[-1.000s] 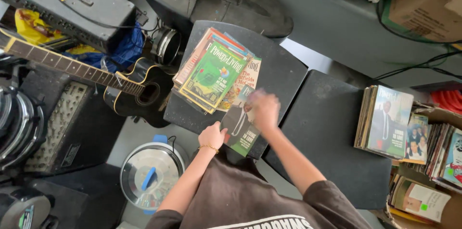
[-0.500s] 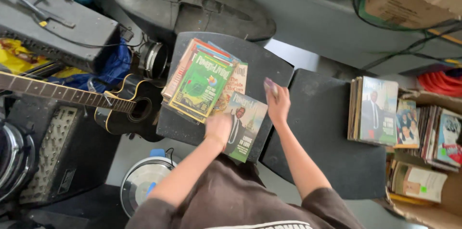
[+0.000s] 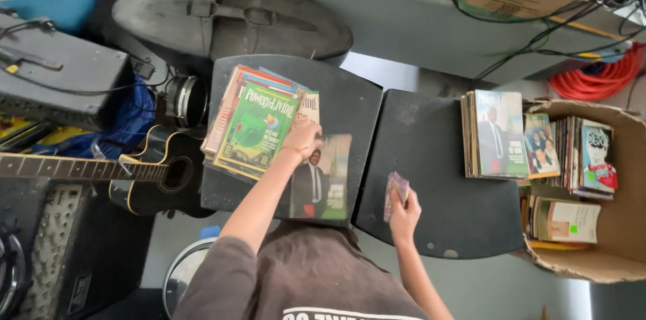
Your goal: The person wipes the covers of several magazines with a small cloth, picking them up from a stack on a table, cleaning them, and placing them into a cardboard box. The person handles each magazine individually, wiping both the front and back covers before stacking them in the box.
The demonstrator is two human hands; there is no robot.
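My left hand (image 3: 301, 139) rests on the top edge of a magazine (image 3: 324, 182) with a suited figure on a green cover, lying on the left black seat (image 3: 350, 101). Just left of it sits a fanned pile of magazines (image 3: 252, 125) with a green one on top. My right hand (image 3: 404, 209) holds a small purple folded cloth (image 3: 396, 190) above the near edge of the right black seat (image 3: 431, 158). A neat stack of magazines (image 3: 494, 133) stands at that seat's far right.
A cardboard box (image 3: 629, 226) with more magazines is at the right. A black acoustic guitar (image 3: 145, 170) and amplifier (image 3: 47, 253) lie left. An orange cable coil (image 3: 592, 78), a white bucket (image 3: 178, 279) and a dark case (image 3: 229, 20) surround the seats.
My right hand moved off the magazine to the right seat and now grips the purple cloth. My left hand slid up to the magazine's top edge. The view shifted right.
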